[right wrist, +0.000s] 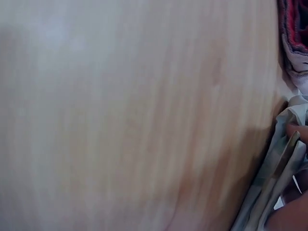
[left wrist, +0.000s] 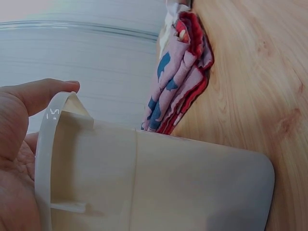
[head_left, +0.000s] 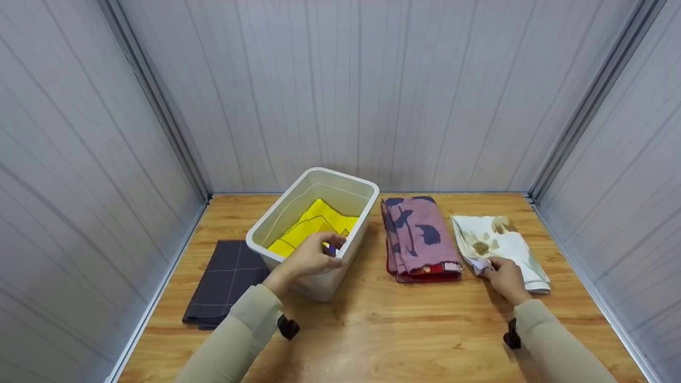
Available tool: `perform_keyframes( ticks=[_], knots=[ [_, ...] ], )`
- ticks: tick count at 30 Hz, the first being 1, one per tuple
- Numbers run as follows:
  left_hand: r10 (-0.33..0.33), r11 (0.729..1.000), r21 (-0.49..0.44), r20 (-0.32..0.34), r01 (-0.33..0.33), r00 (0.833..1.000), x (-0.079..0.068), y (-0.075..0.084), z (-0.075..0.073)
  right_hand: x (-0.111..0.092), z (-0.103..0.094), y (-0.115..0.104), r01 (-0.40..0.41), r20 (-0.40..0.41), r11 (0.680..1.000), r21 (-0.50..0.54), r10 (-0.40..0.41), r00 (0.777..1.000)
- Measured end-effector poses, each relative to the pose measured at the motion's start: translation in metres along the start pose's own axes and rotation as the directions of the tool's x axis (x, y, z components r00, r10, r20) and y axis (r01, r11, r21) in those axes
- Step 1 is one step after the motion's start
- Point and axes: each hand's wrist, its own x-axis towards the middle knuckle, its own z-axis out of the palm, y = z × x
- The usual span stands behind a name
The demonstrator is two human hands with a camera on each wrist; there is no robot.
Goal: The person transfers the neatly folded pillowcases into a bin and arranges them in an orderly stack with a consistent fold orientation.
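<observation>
My left hand [head_left: 314, 255] is over the near rim of a white plastic bin [head_left: 255, 234], its fingers loosely bent above the opening. In the left wrist view the bin's rim [left wrist: 43, 159] hides part of the palm. Inside the bin lies a folded yellow cloth [head_left: 303, 226], with a bit of blue and white showing beside my fingers. At the right, my right hand [head_left: 505, 279] pinches the near left corner of a folded white cloth with a brown flower print [head_left: 516, 250]. Its folded layers [right wrist: 276, 173] show at the edge of the right wrist view, partly covering the fingers.
A folded mauve cloth with dark blue shapes and a red underside [head_left: 420, 234] lies between the bin and the white cloth. Left of the bin is a folded dark checked cloth [head_left: 226, 282], partly behind it. Pale panel walls [head_left: 351, 96] enclose the wooden table [head_left: 393, 330].
</observation>
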Motion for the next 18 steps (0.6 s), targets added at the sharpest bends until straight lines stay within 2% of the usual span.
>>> perform_keyframes(
  ticks=[11, 18],
  knots=[
    [0.002, 1.0, 0.0, -0.005, -0.002, 1.0, -0.002, 0.001, 0.0, 0.004, -0.014, 0.006, -0.014, -0.039, 0.995, 0.098, 0.018, 0.999],
    [-0.007, 1.0, -0.004, -0.017, 0.007, 1.0, -0.003, 0.002, 0.001, 0.007, -0.029, 0.002, 0.01, -0.112, 0.994, 0.111, 0.003, 0.994]
  ],
)
